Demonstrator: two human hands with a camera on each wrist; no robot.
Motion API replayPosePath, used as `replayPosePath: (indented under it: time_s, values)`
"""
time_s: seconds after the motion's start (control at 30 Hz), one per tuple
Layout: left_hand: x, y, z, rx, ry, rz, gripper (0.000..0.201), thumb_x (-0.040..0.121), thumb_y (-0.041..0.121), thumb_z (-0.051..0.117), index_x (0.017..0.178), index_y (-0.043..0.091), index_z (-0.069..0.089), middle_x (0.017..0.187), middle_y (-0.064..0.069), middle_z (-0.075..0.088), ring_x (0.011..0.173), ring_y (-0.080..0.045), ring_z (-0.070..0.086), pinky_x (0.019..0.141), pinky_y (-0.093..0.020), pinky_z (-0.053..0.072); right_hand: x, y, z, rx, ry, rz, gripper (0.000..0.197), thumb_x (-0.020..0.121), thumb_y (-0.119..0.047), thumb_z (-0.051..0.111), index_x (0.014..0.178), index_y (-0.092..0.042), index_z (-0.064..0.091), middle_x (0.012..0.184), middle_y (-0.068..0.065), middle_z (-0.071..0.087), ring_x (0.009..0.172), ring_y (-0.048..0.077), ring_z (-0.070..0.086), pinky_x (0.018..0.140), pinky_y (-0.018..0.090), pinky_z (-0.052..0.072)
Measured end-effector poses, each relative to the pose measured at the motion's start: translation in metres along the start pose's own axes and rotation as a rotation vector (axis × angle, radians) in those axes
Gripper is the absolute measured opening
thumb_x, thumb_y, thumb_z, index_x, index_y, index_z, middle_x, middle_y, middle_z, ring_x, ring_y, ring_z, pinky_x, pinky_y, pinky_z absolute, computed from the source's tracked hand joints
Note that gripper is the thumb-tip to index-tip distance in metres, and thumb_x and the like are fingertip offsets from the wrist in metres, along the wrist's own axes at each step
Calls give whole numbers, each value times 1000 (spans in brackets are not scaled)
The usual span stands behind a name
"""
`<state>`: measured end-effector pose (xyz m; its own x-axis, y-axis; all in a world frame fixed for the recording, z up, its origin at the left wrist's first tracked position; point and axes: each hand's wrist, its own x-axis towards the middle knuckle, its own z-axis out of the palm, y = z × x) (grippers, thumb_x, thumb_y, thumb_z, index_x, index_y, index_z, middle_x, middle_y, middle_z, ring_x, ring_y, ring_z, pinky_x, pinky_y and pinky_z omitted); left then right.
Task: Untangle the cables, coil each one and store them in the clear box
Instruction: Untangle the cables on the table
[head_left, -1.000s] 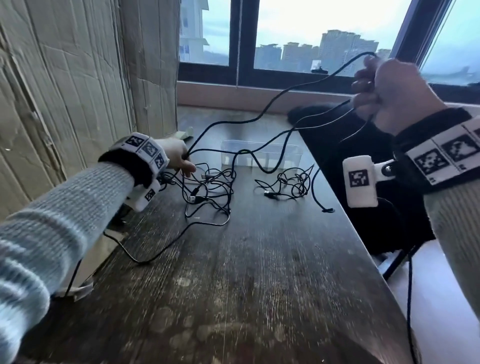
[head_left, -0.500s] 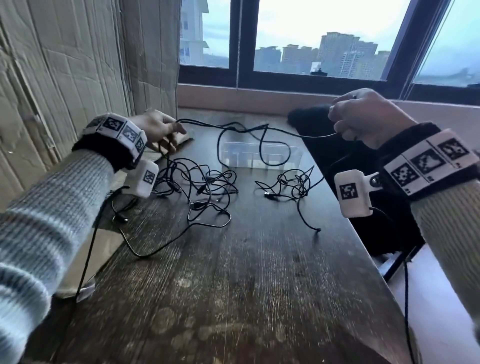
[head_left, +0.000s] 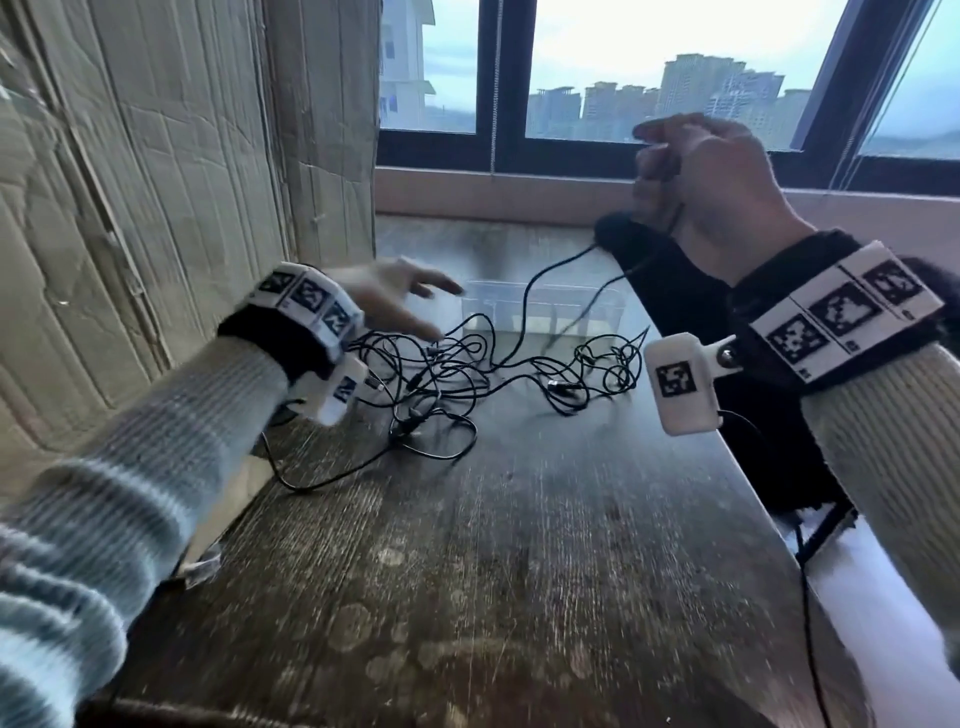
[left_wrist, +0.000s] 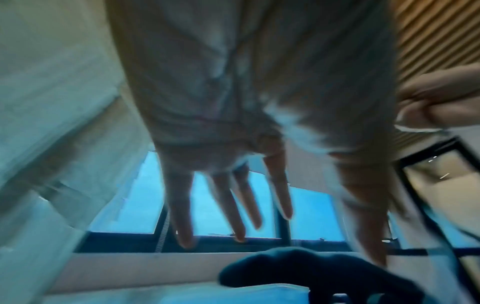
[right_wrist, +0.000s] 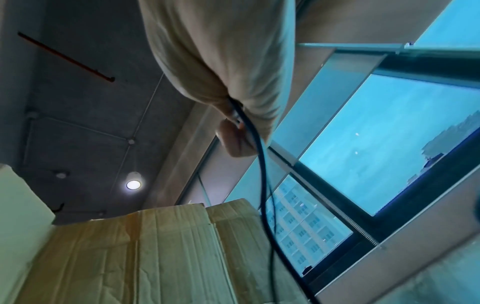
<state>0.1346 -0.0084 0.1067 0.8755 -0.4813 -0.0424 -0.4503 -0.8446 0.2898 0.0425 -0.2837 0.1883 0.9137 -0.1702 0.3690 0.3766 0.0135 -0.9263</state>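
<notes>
A tangle of thin black cables (head_left: 441, 379) lies on the dark wooden table (head_left: 519, 571), with a smaller knot (head_left: 597, 369) to its right. Behind them stands the clear box (head_left: 540, 312). My right hand (head_left: 696, 176) is raised above the table's right side and grips a black cable (head_left: 561, 270) whose strands hang down over the box; the right wrist view shows this cable (right_wrist: 259, 156) running out of the fist. My left hand (head_left: 400, 296) hovers over the left tangle with fingers (left_wrist: 228, 205) spread and holds nothing.
Cardboard sheets (head_left: 156, 208) wall off the left side. A window (head_left: 649, 78) and its sill run along the back. A dark cloth-like object (head_left: 675, 312) lies at the table's right rear edge. The table's right edge drops off toward a white floor area.
My left hand let go of the cable and dropped toward the tangle with fingers spread. My right hand rose slightly, still gripping its cable, which now hangs slack over the box.
</notes>
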Motion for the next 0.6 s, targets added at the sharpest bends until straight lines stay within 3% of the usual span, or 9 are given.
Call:
replayPosePath:
  time_s: [0.07,0.13,0.2,0.27,0.33,0.43,0.53,0.6]
  values:
    - [4,23,20,-114,-142,139,78,65,45,83,131,54,43,142,14,47,130,-6,43,109,-36,34,4,-4,11,118,11,-62,22,100,-10,37,107,-4,57,66,0,53,55,13,50,52,26,47]
    - [10,37,38,-160,-200,225,62,75,21,79,129,36,54,133,11,57,123,-5,50,107,-28,36,8,-6,16,164,15,-154,22,98,-8,36,102,-4,58,64,1,56,63,19,59,65,32,56]
    - [14,37,48,-101,-206,228,29,82,20,72,111,21,67,102,8,69,98,-12,63,92,-26,47,13,-7,18,101,23,-258,22,97,-9,35,94,-11,56,64,-3,57,74,20,64,80,40,58]
    - [15,23,45,68,-133,130,18,87,26,67,100,16,71,82,9,66,78,-13,60,78,-27,49,18,-8,15,-40,67,-357,23,98,-13,34,88,-19,54,66,-8,57,78,15,63,86,42,57]
    - [14,3,34,83,-62,15,18,91,22,62,104,14,72,85,7,70,84,-13,66,85,-30,52,25,-6,8,-180,127,-443,25,99,-16,33,85,-24,52,68,-9,56,73,10,60,85,42,56]
    - [11,-15,10,-231,34,-60,21,95,16,55,103,2,69,77,1,73,76,-15,72,80,-32,56,32,3,-2,-276,133,-431,29,101,-14,33,82,-25,52,72,-6,54,61,6,52,67,32,52]
    - [9,-4,-16,-398,203,24,19,95,12,56,103,0,67,74,-2,71,62,-14,69,63,-28,56,32,18,1,-378,36,-330,24,100,-14,41,86,-21,60,81,-5,58,56,2,46,55,21,42]
    - [12,12,-31,-409,276,136,16,93,13,59,104,7,70,76,0,72,55,-11,64,57,-29,56,31,28,7,-496,-77,-295,18,98,-27,50,98,-18,66,85,-6,61,52,-3,45,53,16,41]
